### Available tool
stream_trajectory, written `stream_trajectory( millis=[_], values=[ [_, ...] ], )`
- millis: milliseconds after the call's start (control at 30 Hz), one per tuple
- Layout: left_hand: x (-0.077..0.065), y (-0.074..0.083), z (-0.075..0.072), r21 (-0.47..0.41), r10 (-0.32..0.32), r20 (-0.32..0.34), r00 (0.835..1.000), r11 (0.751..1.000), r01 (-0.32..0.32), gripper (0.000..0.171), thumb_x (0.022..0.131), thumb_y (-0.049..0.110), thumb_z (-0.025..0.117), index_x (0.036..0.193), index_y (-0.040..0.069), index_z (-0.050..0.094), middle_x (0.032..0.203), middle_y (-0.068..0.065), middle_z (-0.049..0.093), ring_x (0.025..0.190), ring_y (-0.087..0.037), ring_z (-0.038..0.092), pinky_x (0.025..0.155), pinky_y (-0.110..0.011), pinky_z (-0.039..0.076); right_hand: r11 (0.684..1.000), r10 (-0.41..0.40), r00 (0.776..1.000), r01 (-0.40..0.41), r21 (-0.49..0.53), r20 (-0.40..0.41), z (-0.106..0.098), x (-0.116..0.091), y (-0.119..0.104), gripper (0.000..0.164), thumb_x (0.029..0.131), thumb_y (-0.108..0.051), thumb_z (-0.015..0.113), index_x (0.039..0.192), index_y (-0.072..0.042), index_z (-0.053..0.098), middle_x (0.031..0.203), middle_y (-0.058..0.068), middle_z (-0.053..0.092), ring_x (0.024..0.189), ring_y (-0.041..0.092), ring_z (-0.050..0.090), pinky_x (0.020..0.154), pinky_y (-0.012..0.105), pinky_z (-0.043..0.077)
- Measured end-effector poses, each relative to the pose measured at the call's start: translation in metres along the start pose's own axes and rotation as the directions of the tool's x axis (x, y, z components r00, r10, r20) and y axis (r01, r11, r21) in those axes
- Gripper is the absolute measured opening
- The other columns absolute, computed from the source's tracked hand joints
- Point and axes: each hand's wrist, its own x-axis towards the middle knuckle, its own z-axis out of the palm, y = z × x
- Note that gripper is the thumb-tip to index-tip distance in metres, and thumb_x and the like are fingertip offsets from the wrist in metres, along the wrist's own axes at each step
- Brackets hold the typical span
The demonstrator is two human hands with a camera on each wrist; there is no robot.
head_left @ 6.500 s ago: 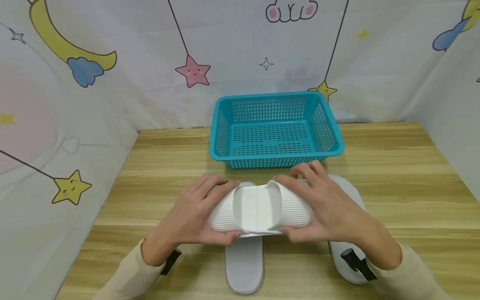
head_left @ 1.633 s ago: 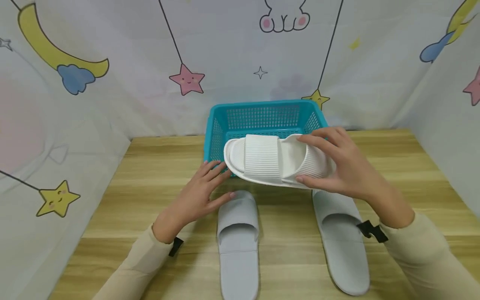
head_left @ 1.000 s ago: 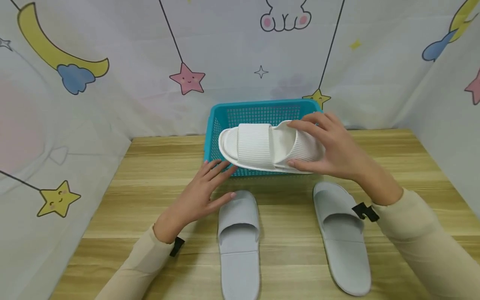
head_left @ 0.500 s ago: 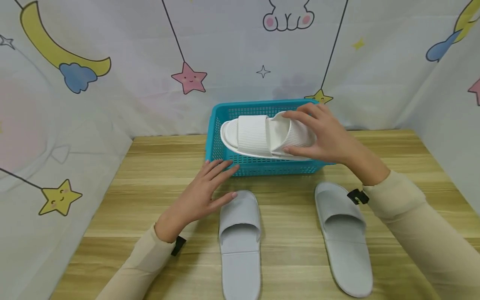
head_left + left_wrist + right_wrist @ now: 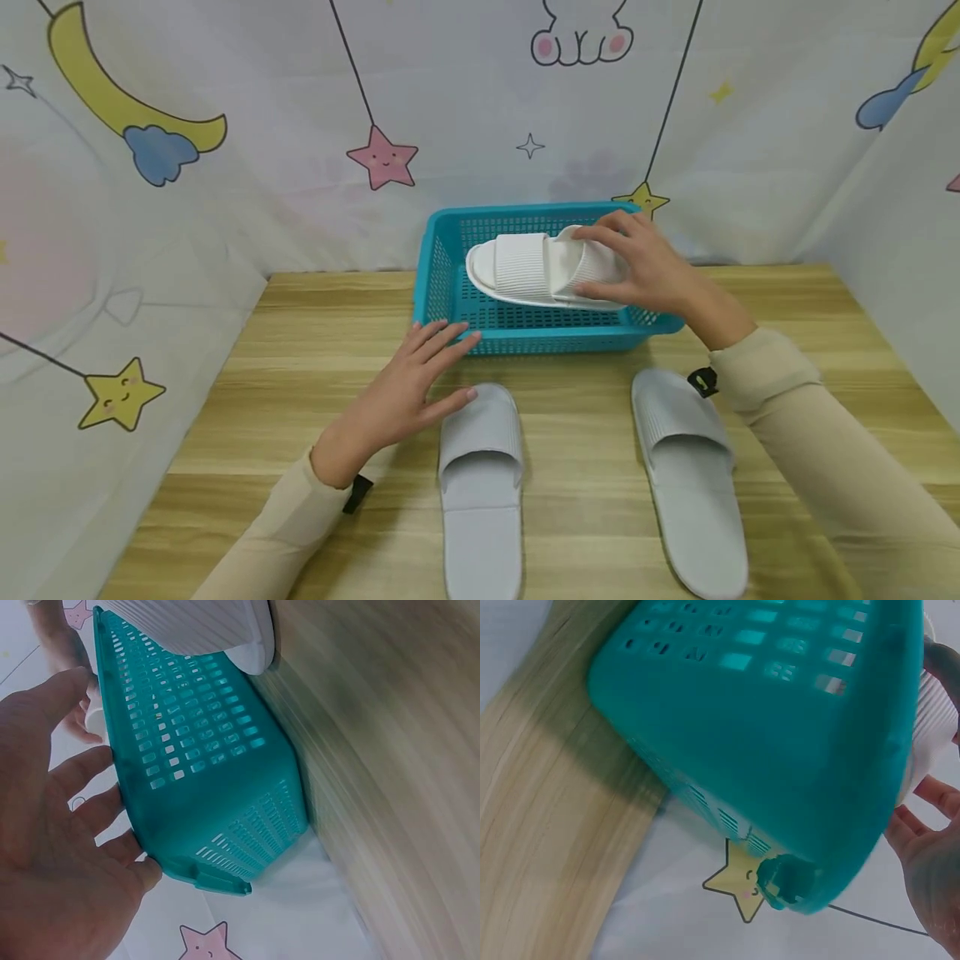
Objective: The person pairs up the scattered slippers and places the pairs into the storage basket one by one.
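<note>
Within the teal plastic basket (image 5: 555, 336), my right hand (image 5: 648, 271) grips the right end of a white ribbed slipper (image 5: 521, 268). The slipper lies sideways, its open toe to the left; whether its base rests on the basket floor I cannot tell. In the right wrist view, the basket wall (image 5: 742, 735) hides most of the slipper (image 5: 936, 712). My left hand (image 5: 401, 396) is spread, its fingertips at the basket's front left rim, as the left wrist view of the hand (image 5: 67, 847) also shows. Its thumb hovers over the toe of a grey slipper (image 5: 483, 533).
A second grey slipper (image 5: 697, 508) lies on the wooden table (image 5: 577, 483) to the right, under my right forearm. Behind the basket hangs a white cloth (image 5: 465, 83) printed with stars and a moon. Cloth also borders the table's left and right sides.
Earlier both hands held the white slipper in front of the basket. The right hand has since carried it back and lowered it inside. Lately the left hand has stayed nearly still by the rim.
</note>
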Motion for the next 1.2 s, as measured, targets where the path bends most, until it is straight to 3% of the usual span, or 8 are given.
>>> stream_trajectory(
  millis=[167, 567, 800, 1200],
  values=[
    [-0.002, 0.000, 0.000, 0.004, -0.012, 0.005, 1.000, 1.000, 0.012, 0.073, 0.100, 0.036, 0.076, 0.162, 0.013, 0.045, 0.167, -0.013, 0.042, 0.156, -0.042, 0.031, 0.130, -0.065, 0.012, 0.999, 0.038, 0.999, -0.037, -0.022, 0.040, 0.006, 0.004, 0.003, 0.071, 0.087, -0.034, 0.089, 0.149, -0.016, 0.060, 0.142, 0.019, 0.055, 0.127, 0.041, 0.045, 0.095, 0.059, 0.046],
    [-0.002, -0.001, -0.001, -0.001, 0.003, -0.001, 1.000, 1.000, -0.003, 0.076, 0.098, 0.036, 0.077, 0.162, 0.012, 0.045, 0.166, -0.015, 0.044, 0.155, -0.044, 0.033, 0.129, -0.067, 0.013, 0.992, 0.124, 0.987, -0.120, -0.044, 0.098, 0.017, 0.018, 0.007, 0.072, 0.090, -0.037, 0.087, 0.153, -0.018, 0.056, 0.150, 0.019, 0.050, 0.134, 0.043, 0.040, 0.101, 0.063, 0.047],
    [-0.001, -0.001, -0.002, -0.004, 0.011, 0.009, 1.000, 1.000, -0.011, 0.078, 0.097, 0.036, 0.079, 0.163, 0.012, 0.044, 0.167, -0.015, 0.043, 0.155, -0.044, 0.032, 0.129, -0.067, 0.013, 0.990, 0.133, 0.983, -0.126, -0.059, 0.128, 0.021, 0.029, 0.011, 0.074, 0.092, -0.038, 0.085, 0.155, -0.017, 0.054, 0.153, 0.019, 0.049, 0.136, 0.043, 0.040, 0.106, 0.063, 0.043],
    [0.001, -0.001, -0.002, -0.023, 0.018, 0.013, 1.000, 1.000, -0.018, 0.078, 0.097, 0.034, 0.079, 0.162, 0.010, 0.044, 0.166, -0.015, 0.043, 0.155, -0.044, 0.031, 0.129, -0.068, 0.012, 0.981, 0.193, 0.967, -0.184, -0.067, 0.169, 0.030, 0.035, 0.020, 0.074, 0.094, -0.039, 0.083, 0.157, -0.019, 0.051, 0.157, 0.019, 0.046, 0.138, 0.044, 0.039, 0.102, 0.064, 0.047]
  ],
)
